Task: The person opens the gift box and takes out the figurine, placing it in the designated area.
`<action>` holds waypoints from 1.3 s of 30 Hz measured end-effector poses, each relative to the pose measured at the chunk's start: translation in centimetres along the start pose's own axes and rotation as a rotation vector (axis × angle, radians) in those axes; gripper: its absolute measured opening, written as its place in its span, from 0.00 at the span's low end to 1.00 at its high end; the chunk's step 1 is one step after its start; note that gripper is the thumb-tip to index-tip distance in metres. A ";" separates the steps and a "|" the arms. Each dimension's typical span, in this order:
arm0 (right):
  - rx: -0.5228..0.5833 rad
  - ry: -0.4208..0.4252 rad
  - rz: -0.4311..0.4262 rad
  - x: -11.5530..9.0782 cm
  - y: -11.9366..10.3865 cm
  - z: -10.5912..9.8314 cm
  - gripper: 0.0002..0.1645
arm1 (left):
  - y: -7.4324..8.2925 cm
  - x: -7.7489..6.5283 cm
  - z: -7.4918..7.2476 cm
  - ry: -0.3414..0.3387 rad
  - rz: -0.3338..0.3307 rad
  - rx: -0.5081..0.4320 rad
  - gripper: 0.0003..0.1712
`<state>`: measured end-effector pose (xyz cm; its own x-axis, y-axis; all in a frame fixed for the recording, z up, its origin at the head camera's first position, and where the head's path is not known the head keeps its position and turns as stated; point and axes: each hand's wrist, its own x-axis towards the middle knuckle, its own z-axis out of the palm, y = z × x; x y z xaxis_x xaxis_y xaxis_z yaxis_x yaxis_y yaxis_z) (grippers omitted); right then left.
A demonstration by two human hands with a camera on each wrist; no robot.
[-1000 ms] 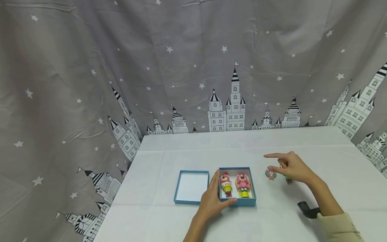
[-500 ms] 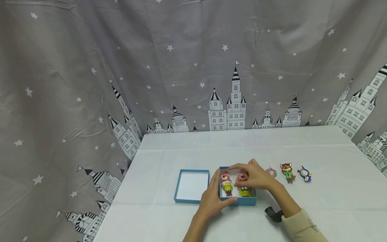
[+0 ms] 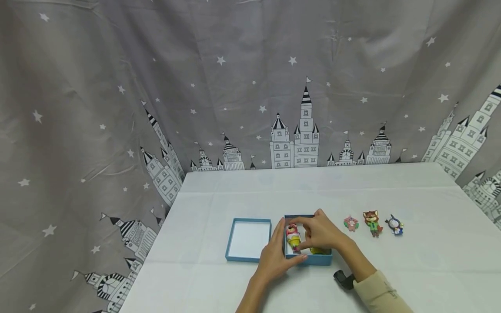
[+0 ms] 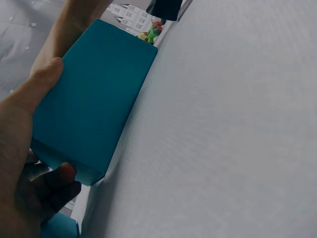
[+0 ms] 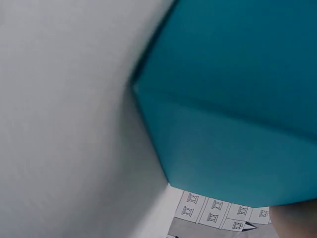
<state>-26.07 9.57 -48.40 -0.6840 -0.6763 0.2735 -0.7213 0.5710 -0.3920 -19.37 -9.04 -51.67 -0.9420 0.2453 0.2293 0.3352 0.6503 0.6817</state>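
Note:
An open blue box (image 3: 313, 260) stands on the white table. My left hand (image 3: 271, 254) grips its near left corner, with the thumb along the front wall and the fingers on the left side. The left wrist view shows the box's blue outer wall (image 4: 94, 99) beside the thumb. Over the box, my right hand (image 3: 318, 232) reaches inside and pinches a pink bear figurine (image 3: 293, 239) with a yellow lower part, index finger at its top and thumb near its bottom. My right hand mostly covers a second figurine; only its yellow part (image 3: 318, 251) shows.
Left of the box lies a blue-rimmed tray-like lid (image 3: 248, 241), white inside. To the right lie a small pink figurine (image 3: 351, 223), a fox figurine (image 3: 372, 223) in green and a blue-and-white figurine (image 3: 394, 225). A grey castle-print curtain (image 3: 235, 100) hangs behind the table.
My right hand has moved left from the loose figurines into the box, first over the right figurine, then to the left one. My left hand has kept its grip on the box.

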 end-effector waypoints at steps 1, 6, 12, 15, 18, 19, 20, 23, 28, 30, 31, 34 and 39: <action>-0.010 0.000 0.000 0.0 0.0 0.1 0.43 | 0.0 0.0 0.0 0.000 0.004 -0.001 0.61; -0.082 0.003 -0.003 -0.1 -0.1 0.5 0.44 | 0.0 0.0 0.0 0.002 0.015 0.001 0.61; -0.155 0.020 -0.005 0.0 -0.2 0.9 0.45 | 0.0 0.0 0.0 0.003 0.011 0.006 0.61; -0.182 0.018 0.001 0.0 -0.3 1.0 0.46 | 0.1 0.0 -0.1 0.005 0.012 0.002 0.61; -0.208 0.015 0.006 0.0 -0.3 1.1 0.48 | 0.1 0.0 -0.1 0.008 0.014 -0.002 0.61; -0.218 0.016 0.005 0.0 -0.3 1.2 0.48 | 0.1 0.0 -0.1 0.008 0.015 -0.001 0.61; -0.228 0.021 0.002 0.1 -0.2 1.3 0.48 | 0.1 0.0 -0.1 0.008 0.014 -0.002 0.61; -0.250 0.042 -0.015 0.0 -0.1 1.4 0.48 | 0.1 0.0 -0.1 0.006 0.012 0.001 0.61; -0.269 0.074 -0.039 0.0 -0.1 1.6 0.48 | 0.1 0.0 -0.1 0.004 0.012 0.001 0.61; -0.271 0.073 -0.038 0.0 -0.1 1.6 0.48 | 0.1 0.0 -0.1 0.005 0.015 0.001 0.61; -0.272 0.071 -0.037 0.0 -0.1 1.6 0.48 | 0.1 0.0 -0.1 0.006 0.017 0.001 0.61; -0.272 0.066 -0.034 0.0 -0.2 1.6 0.47 | 0.0 0.0 -0.1 0.010 0.022 0.000 0.61; -0.276 0.054 -0.034 -0.1 -0.2 1.5 0.46 | 0.0 0.0 0.0 0.014 0.026 0.003 0.61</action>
<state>-25.67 8.83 -49.67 -0.6582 -0.6756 0.3322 -0.7413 0.6585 -0.1297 -19.36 -9.09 -51.65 -0.9330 0.2518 0.2570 0.3598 0.6459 0.6734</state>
